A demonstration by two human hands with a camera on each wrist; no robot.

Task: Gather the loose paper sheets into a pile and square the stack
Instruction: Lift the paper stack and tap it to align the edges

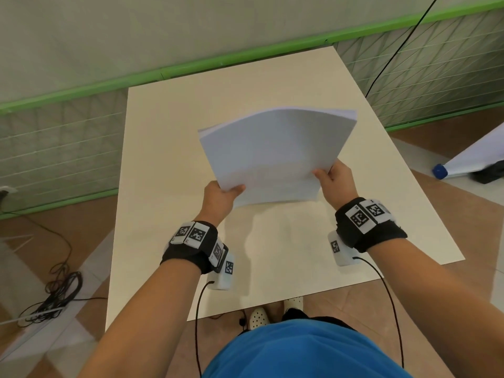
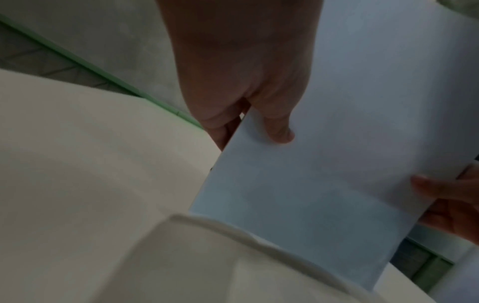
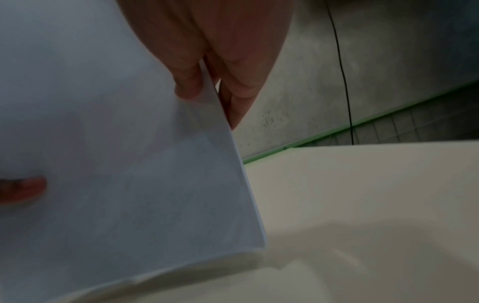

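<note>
A stack of white paper sheets (image 1: 275,154) stands tilted above the middle of the cream table (image 1: 169,148), its top bowed away from me and its lower edge at the tabletop. My left hand (image 1: 222,193) pinches the stack's left side, thumb on the near face and fingers behind. My right hand (image 1: 334,177) pinches the right side the same way. The left wrist view shows my left hand (image 2: 246,98) with the thumb on the paper stack (image 2: 337,164). In the right wrist view, my right hand (image 3: 207,67) grips the edge of the paper stack (image 3: 116,164).
A green-framed mesh fence (image 1: 54,148) runs behind and left of the table. Black cables (image 1: 60,293) lie on the floor at left. A blue-capped white object (image 1: 463,162) lies on the floor at right. My feet (image 1: 272,312) stand at the table's near edge.
</note>
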